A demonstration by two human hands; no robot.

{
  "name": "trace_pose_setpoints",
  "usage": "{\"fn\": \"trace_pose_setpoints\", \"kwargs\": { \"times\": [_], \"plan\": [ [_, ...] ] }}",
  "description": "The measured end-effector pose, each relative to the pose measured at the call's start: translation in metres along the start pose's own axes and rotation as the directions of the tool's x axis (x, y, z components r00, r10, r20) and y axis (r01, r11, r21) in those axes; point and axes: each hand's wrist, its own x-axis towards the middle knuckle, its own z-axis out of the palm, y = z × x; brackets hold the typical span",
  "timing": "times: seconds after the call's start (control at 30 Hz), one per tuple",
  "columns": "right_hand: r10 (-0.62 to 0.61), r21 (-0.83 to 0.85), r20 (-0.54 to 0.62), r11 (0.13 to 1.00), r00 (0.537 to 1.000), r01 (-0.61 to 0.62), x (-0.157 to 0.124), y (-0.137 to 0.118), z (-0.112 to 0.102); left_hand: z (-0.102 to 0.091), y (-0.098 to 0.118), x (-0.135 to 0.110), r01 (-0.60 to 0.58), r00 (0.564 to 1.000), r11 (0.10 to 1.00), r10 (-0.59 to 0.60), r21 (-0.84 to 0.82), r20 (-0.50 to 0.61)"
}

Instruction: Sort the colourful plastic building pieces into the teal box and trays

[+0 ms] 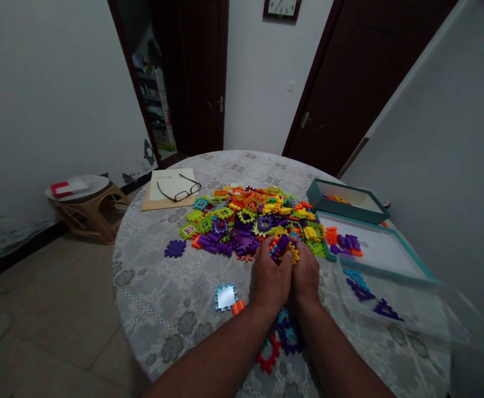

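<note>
My left hand (270,279) and my right hand (306,272) are pressed close together in front of the toy pile. Their fingers curl around a small cluster of interlocking plastic building pieces (282,243), purple and yellow with bits of red and blue. My palms and fingers hide much of the cluster. Just beyond them spreads a heap of colourful interlocking pieces (245,218). A light-blue-edged square piece (225,297) and an orange piece (238,307) lie left of my wrists. Under my forearms are a red piece (269,356) and a dark purple piece (289,337), partly covered.
On the right stand a teal box (345,214) and its tray-like lid (407,249) with several pieces. A clear plastic cover (424,315) lies nearer. Glasses (181,195) rest on paper at the far left of the round table (162,298). A stool (88,213) stands beyond.
</note>
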Motion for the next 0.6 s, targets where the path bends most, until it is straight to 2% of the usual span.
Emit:
{"fn": "trace_pose_setpoints", "kwargs": {
  "times": [0.13, 0.3, 0.43, 0.53, 0.6],
  "plan": [
    [-0.081, -0.050, -0.059, 0.996, 0.995, 0.079, 0.007, -0.012, 0.001, 0.003, 0.005, 0.012, -0.070, 0.998, 0.993, 0.071, -0.091, 0.001],
    [-0.034, 0.125, -0.107, 0.991, 0.994, 0.048, 0.010, -0.004, 0.006, -0.006, 0.001, 0.020, -0.070, 0.990, 0.962, 0.099, -0.265, 0.099],
    [-0.010, 0.156, -0.131, 0.987, 0.991, 0.031, 0.005, 0.005, 0.009, -0.013, -0.002, 0.021, -0.081, 0.987, 0.957, 0.116, -0.279, 0.109],
    [-0.006, 0.161, -0.172, 0.986, 0.985, 0.034, 0.004, 0.005, 0.009, -0.013, -0.004, 0.023, -0.092, 0.983, 0.954, 0.133, -0.285, 0.129],
    [-0.031, 0.156, -0.157, 0.986, 0.987, 0.056, 0.004, 0.006, 0.009, -0.011, -0.005, 0.025, -0.109, 0.980, 0.957, 0.148, -0.269, 0.132]
  ]
}}
